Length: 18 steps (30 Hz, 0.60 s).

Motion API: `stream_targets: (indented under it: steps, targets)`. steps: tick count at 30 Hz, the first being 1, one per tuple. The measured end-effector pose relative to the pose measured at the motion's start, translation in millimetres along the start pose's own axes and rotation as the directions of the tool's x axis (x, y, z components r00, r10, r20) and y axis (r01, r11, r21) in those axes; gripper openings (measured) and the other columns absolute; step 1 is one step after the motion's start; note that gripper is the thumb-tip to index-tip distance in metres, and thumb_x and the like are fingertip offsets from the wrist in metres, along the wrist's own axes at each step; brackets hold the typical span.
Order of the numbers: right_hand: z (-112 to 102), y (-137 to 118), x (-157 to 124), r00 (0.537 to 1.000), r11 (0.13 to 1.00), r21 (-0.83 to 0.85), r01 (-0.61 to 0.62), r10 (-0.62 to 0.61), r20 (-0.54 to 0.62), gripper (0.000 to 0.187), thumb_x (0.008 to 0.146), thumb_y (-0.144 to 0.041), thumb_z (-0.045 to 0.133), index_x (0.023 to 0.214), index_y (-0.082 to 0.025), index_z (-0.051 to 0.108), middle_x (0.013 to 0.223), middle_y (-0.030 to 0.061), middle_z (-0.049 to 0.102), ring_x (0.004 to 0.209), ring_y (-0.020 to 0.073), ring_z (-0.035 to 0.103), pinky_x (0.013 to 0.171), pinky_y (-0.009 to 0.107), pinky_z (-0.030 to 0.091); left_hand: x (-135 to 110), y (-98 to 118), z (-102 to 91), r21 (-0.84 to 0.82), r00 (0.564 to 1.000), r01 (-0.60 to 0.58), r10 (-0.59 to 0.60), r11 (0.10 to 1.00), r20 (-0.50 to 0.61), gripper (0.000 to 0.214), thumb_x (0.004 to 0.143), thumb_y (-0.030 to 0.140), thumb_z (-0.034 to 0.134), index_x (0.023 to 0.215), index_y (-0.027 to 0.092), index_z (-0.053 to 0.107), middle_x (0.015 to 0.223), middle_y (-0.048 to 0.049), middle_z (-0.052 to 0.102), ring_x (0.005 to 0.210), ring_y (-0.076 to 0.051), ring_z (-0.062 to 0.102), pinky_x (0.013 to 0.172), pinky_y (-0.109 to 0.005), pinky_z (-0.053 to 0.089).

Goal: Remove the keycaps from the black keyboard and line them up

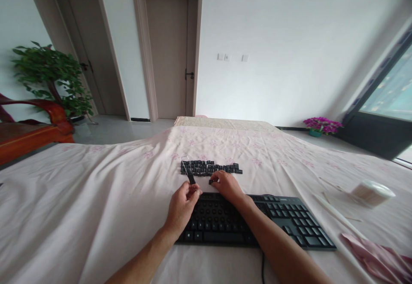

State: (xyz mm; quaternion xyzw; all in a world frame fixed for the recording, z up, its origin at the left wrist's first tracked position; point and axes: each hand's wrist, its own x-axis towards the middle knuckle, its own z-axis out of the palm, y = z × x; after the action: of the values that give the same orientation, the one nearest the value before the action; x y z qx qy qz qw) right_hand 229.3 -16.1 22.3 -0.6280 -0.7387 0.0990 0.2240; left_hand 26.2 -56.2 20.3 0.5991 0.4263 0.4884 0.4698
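Over floral cloth (138,176), I have left fingers (194,195) clamped on a wire keycap puller (191,178), right fingers (219,175) pinching a black keycap (210,182).

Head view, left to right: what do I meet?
Plant → left hand → right hand → purple flowers → clear tub.

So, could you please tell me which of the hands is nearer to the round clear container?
Right. The right hand, near the loose keycaps, is left of the container; the left hand, holding the wire tool, is farther left.
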Motion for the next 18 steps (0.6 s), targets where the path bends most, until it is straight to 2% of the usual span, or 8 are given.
stream_targets:
  steps: [18]
  targets:
    - [0.7, -0.2, 0.5, 1.0, 1.0, 0.003, -0.012, 0.012, 0.006, 0.016, 0.074, -0.015, 0.06, 0.089, -0.021, 0.066, 0.091, 0.002, 0.063, 0.081, 0.0149, 0.058, 0.073, 0.022, 0.038, 0.3, -0.4, 0.2, 0.004, 1.0, 0.0, 0.0, 1.0, -0.002, 0.02, 0.077, 0.034, 0.06, 0.089, 0.018, 0.058, 0.093, -0.0071, 0.07, 0.088, -0.021, 0.067, 0.083, -0.031, 0.05]
